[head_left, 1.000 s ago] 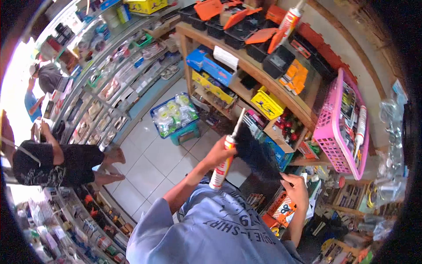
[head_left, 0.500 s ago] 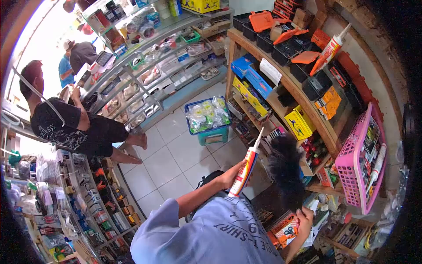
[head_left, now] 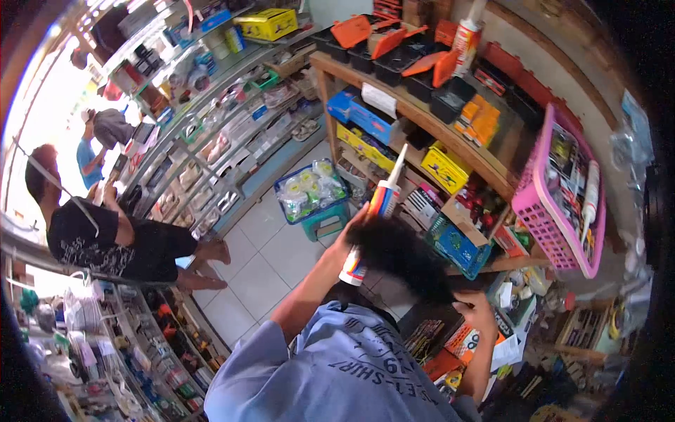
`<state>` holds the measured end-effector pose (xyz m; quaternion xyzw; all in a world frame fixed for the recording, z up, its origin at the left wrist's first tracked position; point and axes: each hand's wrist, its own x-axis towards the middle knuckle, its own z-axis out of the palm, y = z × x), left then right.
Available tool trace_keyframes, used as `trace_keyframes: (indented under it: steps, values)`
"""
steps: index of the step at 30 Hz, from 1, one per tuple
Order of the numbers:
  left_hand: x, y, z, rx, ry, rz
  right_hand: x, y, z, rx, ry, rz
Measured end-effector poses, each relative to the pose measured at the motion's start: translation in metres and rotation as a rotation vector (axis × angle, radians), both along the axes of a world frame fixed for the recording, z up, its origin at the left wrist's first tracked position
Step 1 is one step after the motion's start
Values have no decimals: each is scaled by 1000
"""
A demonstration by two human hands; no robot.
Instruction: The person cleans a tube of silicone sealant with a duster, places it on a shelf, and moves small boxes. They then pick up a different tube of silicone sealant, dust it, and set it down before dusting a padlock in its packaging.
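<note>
My left hand (head_left: 349,232) is wrapped round a white sealant tube (head_left: 385,200) with a red, blue and orange label, its long nozzle pointing up. A fluffy black duster (head_left: 404,260) lies across the tube's middle and hides part of it and of my left fingers. At the duster's lower right end, my right hand (head_left: 478,311) is closed on it; the handle is mostly hidden. Below my right hand are an orange package (head_left: 462,341) and some papers.
A wooden shelf (head_left: 422,98) on the right carries black boxes with orange lids and another sealant tube (head_left: 467,42). A pink basket (head_left: 534,211) holds assorted goods. A blue crate (head_left: 309,193) stands on the tiled floor. At left, a person (head_left: 105,232) stands by the display shelves.
The duster has swung left from beside the shelf onto the sealant tube. My left hand and the tube have moved slightly up and left. The view has shifted to the right.
</note>
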<state>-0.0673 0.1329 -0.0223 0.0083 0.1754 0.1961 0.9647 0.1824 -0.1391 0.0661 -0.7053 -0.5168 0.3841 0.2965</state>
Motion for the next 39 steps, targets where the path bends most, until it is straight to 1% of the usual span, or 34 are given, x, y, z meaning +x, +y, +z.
trace_keyframes:
  steps: [2,3,4,6,7,8,10,11,12,14,15,16,18,19,20,22,23,24,26,27,28,30,31,32,33,34,35,36,38,39]
  values:
    - [-5,-4,19,316,-196,-123,9,-2,13,32,-99,171]
    - [-3,-4,19,251,-55,-82,15,-4,13,125,-132,154]
    - [-2,-18,55,133,137,10,15,-6,17,184,-93,50]
    - [-13,-25,47,552,266,-40,5,-8,21,217,-83,-79]
    - [1,-32,61,192,188,55,5,-10,33,58,-48,28]
    - [2,-38,79,405,201,51,5,-14,35,60,-56,7]
    - [5,-28,48,373,-313,-178,6,-17,38,131,-165,290]
    - [8,-28,46,444,-306,-186,5,-18,46,122,-158,211]
    - [12,-26,23,254,-24,-68,5,-21,43,121,-161,205]
    - [12,-58,108,377,482,1,5,-25,31,202,3,-198]
    - [1,-40,50,387,-32,-96,4,-28,33,210,-46,-125]
    - [12,-40,49,0,107,62,4,-29,37,215,-42,-130]
    - [17,-36,50,305,-415,-195,5,-25,45,12,-58,237]
    - [15,-43,65,281,-345,-163,2,-24,45,-5,-74,210]
    - [17,-45,72,276,-348,-173,2,-24,40,-10,-75,199]
    - [18,-47,77,200,364,43,0,-27,21,198,-84,-144]
    - [8,-41,65,222,210,-110,-5,-27,19,204,-28,-236]
    - [8,-37,55,226,199,-124,-4,-30,17,206,-39,-251]
    - [10,-28,58,458,179,-75,-5,-33,22,83,-3,66]
    - [16,-18,34,363,-385,-250,-4,-31,29,-46,-14,97]
    - [15,-18,35,423,-149,-167,-5,-29,31,-48,-21,85]
    - [2,-17,-49,990,463,86,-11,-32,29,13,55,-267]
    - [1,-24,60,882,246,-54,-14,-27,24,49,5,-375]
    - [7,-1,19,685,-36,-178,-20,-25,27,39,5,-390]
    - [8,-1,30,680,-43,-188,-23,-19,31,-33,6,-252]
    - [11,-4,54,689,11,-126,-24,-11,35,-98,4,-108]
    - [13,-3,67,698,67,-58,-24,-2,29,-47,-7,41]
    - [12,3,68,697,66,-56,-27,8,31,-47,-9,42]
    - [6,13,67,1020,215,-107,-36,29,34,77,-48,-31]
    - [17,48,-39,964,317,-263,-40,34,26,80,-16,-222]
